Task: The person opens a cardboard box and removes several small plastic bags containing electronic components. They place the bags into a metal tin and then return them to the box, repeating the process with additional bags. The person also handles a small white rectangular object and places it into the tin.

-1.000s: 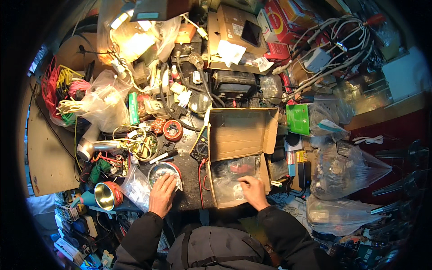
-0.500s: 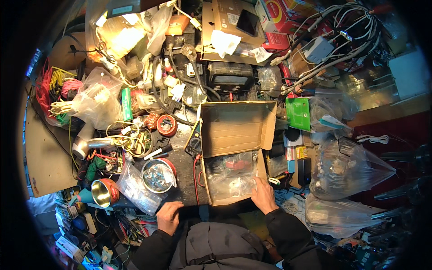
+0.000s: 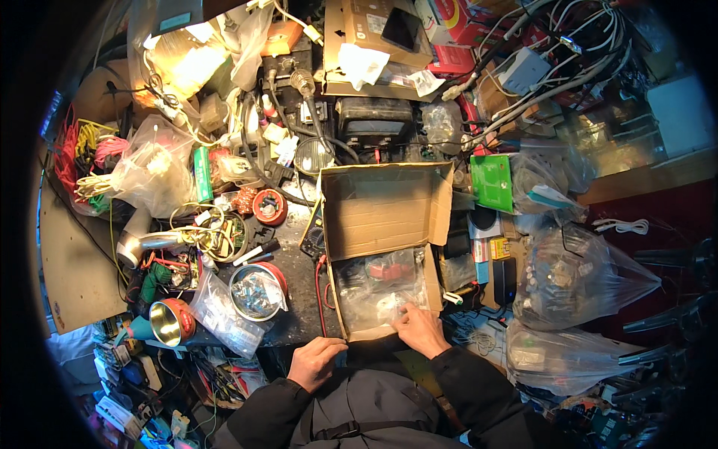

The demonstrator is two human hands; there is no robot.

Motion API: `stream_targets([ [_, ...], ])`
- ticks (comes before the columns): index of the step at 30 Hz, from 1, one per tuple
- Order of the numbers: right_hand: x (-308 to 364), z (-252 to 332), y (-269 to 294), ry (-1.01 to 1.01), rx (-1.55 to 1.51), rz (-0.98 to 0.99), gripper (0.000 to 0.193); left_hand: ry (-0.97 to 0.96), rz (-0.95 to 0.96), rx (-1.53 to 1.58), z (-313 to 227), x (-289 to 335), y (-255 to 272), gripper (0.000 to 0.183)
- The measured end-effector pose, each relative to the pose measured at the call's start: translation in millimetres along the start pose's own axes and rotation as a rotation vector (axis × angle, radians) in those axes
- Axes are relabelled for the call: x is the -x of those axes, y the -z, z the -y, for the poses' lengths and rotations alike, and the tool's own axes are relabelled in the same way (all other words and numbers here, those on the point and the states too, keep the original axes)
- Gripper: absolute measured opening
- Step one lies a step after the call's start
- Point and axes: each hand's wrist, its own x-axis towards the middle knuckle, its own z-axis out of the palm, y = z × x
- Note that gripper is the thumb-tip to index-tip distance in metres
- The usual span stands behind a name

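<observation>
An open cardboard box (image 3: 383, 224) lies at the bench's front edge, its lid raised at the back. Inside are clear plastic bags (image 3: 359, 299), one around a red item (image 3: 390, 272). My right hand (image 3: 421, 331) reaches over the box's front edge, fingers bent and closed at the bag, by a small white item (image 3: 389, 305); the exact grip is partly hidden. My left hand (image 3: 315, 363) is at the box's front left corner, fingers pressed together, fingertips close to the cardboard. Whether it holds anything I cannot make out.
Left of the box stand a round tin of small parts (image 3: 258, 292), a clear bag of parts (image 3: 228, 318) and a red-and-gold bowl (image 3: 172, 322). A red cable (image 3: 320, 295) runs beside the box. Stuffed plastic bags (image 3: 568, 277) hang at right; a coil of cables (image 3: 591, 75) is behind.
My right hand has moved left from the box's right edge to the bag inside. My left hand has moved right to the box's front left corner. The whole view has shifted slightly.
</observation>
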Motion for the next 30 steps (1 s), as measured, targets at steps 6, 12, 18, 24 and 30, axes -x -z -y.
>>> stream_targets([
  [6,-9,3,-17,-0.036,-0.010,-0.003,0.045,-0.082,0.018,-0.025,-5,-12,-12,0.047],
  [12,-11,-5,-18,-0.006,-0.182,-0.011,0.034,-0.084,0.018,-0.041,-6,-15,-14,0.045],
  [18,-17,-8,22,-0.133,-1.063,0.322,0.016,-0.030,-0.097,-0.001,-14,-30,-9,0.061],
  [24,-21,-8,43,-0.258,-1.588,0.489,0.018,-0.043,-0.061,-0.114,-9,-59,-1,0.080],
  [30,-36,-4,48,-0.283,-1.693,0.467,0.018,0.020,-0.104,0.011,7,-107,-12,0.047],
])
